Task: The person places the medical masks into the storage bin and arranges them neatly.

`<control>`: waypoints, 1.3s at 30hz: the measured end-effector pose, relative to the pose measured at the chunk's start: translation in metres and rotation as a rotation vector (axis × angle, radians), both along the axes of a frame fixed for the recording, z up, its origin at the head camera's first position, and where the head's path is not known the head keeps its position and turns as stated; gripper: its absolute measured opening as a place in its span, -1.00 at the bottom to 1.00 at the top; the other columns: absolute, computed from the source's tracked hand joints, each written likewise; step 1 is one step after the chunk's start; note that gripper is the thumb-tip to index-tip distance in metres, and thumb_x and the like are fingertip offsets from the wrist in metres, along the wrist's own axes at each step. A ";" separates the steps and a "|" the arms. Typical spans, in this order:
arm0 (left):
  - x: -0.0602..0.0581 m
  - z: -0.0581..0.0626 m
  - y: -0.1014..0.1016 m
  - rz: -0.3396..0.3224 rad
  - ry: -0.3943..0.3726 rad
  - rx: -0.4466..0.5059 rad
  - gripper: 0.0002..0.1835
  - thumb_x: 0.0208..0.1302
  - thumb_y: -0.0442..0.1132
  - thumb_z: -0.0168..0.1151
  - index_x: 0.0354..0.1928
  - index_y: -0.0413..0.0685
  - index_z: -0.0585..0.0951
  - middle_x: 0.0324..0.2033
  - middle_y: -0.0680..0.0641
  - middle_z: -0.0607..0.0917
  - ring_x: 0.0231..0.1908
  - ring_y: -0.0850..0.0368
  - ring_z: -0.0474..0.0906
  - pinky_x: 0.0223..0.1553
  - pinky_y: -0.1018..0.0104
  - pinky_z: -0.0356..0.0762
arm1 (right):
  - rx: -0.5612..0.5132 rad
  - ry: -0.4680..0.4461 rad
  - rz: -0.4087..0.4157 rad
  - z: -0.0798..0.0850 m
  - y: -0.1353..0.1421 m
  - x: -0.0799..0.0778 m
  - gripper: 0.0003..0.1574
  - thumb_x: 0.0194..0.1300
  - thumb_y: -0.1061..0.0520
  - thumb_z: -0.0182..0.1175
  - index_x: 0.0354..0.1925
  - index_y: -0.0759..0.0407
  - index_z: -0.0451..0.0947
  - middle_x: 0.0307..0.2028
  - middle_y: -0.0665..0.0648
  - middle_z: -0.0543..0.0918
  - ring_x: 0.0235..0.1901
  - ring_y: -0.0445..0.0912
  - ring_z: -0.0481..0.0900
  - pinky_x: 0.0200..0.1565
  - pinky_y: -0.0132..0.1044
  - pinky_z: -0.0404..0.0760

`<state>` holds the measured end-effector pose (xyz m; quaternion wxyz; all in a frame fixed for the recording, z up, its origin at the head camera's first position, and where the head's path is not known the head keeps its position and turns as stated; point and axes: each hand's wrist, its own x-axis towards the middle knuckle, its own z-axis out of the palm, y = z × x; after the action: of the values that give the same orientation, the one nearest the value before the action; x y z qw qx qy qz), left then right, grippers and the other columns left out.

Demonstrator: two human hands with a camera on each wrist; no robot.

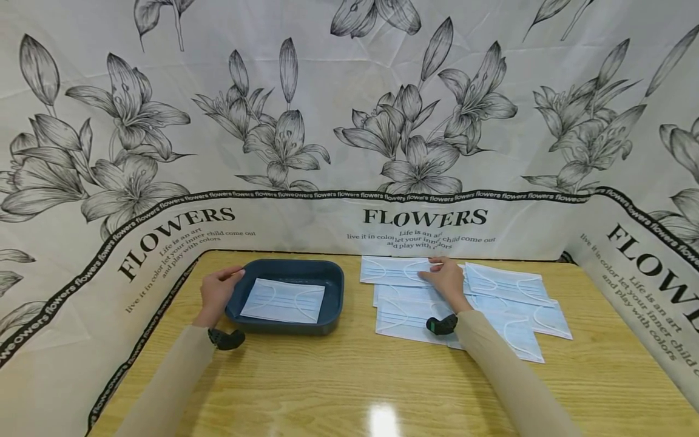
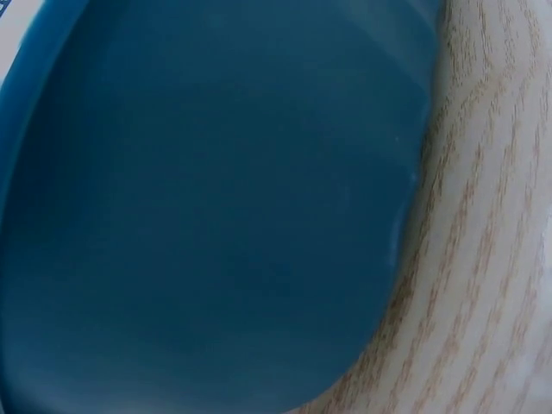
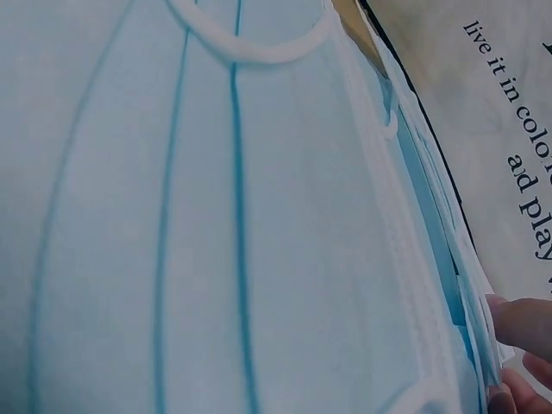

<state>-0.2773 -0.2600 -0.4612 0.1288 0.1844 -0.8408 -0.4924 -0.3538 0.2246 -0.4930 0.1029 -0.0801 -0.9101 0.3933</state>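
Note:
At the left, a dark blue plastic tray (image 1: 284,328) stands on the table with one light blue face mask (image 1: 282,301) lying flat in it. My left hand (image 1: 217,294) holds the tray's upper left rim between thumb and fingers. In the left wrist view the tray's wall (image 2: 216,198) fills most of the picture and the fingers are hidden. To the right, my right hand (image 1: 448,282) pinches the right end of a face mask (image 1: 390,271) at the back of the spread. The thumb and fingertips (image 3: 522,323) close on its edge in the right wrist view.
More face masks (image 1: 505,285) overlap in a loose spread under and right of my right forearm. Behind the wooden table (image 1: 327,382) hangs a flower-printed cloth (image 1: 306,224), which also borders both sides. Bare wood shows between the tray and the masks.

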 end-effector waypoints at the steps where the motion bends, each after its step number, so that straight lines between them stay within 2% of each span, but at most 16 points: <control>1: 0.000 0.000 0.000 0.000 0.000 0.000 -0.61 0.33 -0.08 0.21 0.09 -0.17 0.64 0.07 -0.29 0.63 -0.02 -0.10 0.55 -0.28 0.45 0.41 | 0.003 -0.003 -0.003 -0.001 0.000 0.000 -0.40 0.02 0.07 0.45 0.01 0.32 0.56 -0.12 0.37 0.68 -0.13 0.17 0.63 -0.10 -0.05 0.52; 11: -0.001 0.000 0.000 0.008 0.001 -0.001 -0.61 0.32 -0.09 0.22 0.08 -0.17 0.64 0.07 -0.29 0.63 0.00 -0.10 0.56 -0.29 0.48 0.39 | -0.015 -0.062 -0.004 0.000 0.000 -0.003 -0.36 0.03 0.07 0.45 0.04 0.32 0.54 -0.08 0.37 0.67 -0.08 0.17 0.62 -0.05 -0.04 0.51; 20: 0.000 0.000 0.001 0.015 0.006 -0.005 -0.61 0.32 -0.08 0.22 0.07 -0.18 0.64 0.06 -0.29 0.63 0.01 -0.11 0.56 -0.19 0.33 0.46 | -0.034 -0.054 0.028 0.001 0.004 -0.002 -0.42 0.05 0.12 0.43 0.03 0.35 0.57 -0.08 0.38 0.67 -0.06 0.19 0.62 0.00 -0.01 0.53; 23: 0.000 -0.001 0.001 0.011 0.003 -0.002 -0.60 0.33 -0.06 0.21 0.07 -0.16 0.64 0.05 -0.27 0.64 0.00 -0.09 0.56 -0.20 0.34 0.46 | -0.054 -0.064 0.029 0.001 0.005 -0.001 -0.40 0.07 0.12 0.43 0.07 0.34 0.56 -0.10 0.38 0.68 -0.08 0.19 0.63 -0.02 -0.02 0.53; 28: 0.000 -0.002 0.001 0.009 -0.003 -0.003 -0.59 0.32 -0.03 0.22 0.07 -0.14 0.65 0.04 -0.26 0.65 -0.03 -0.07 0.56 -0.25 0.40 0.42 | -0.097 -0.080 0.023 0.001 0.006 -0.001 -0.39 0.07 0.14 0.42 0.09 0.33 0.55 -0.14 0.34 0.69 -0.16 0.12 0.63 -0.11 -0.15 0.52; 32: 0.000 -0.001 0.001 0.015 -0.005 -0.005 -0.59 0.32 -0.03 0.22 0.06 -0.15 0.65 0.04 -0.27 0.64 -0.02 -0.08 0.55 -0.20 0.32 0.47 | -0.093 -0.077 0.056 0.001 0.007 -0.002 -0.46 0.12 0.15 0.38 0.07 0.34 0.57 -0.17 0.29 0.68 -0.23 -0.01 0.58 -0.23 -0.33 0.45; 34: 0.000 -0.001 0.001 0.018 -0.008 -0.002 -0.59 0.33 -0.03 0.21 0.07 -0.15 0.65 0.05 -0.26 0.64 -0.01 -0.08 0.55 -0.15 0.25 0.49 | -0.094 -0.085 0.072 0.001 0.008 -0.002 -0.49 0.16 0.14 0.35 0.06 0.34 0.58 -0.16 0.28 0.67 -0.23 -0.03 0.56 -0.24 -0.35 0.43; 39: -0.001 -0.001 0.001 0.019 -0.019 0.003 -0.60 0.33 -0.03 0.20 0.08 -0.13 0.64 0.06 -0.24 0.63 0.00 -0.08 0.54 -0.11 0.21 0.49 | -0.108 -0.105 0.102 0.004 0.008 0.000 -0.55 0.26 0.08 0.27 0.03 0.33 0.58 -0.03 0.32 0.65 -0.08 0.07 0.58 -0.08 -0.20 0.49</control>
<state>-0.2781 -0.2587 -0.4621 0.1251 0.1971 -0.8394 -0.4908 -0.3533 0.2331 -0.4895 0.0306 -0.0596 -0.8946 0.4418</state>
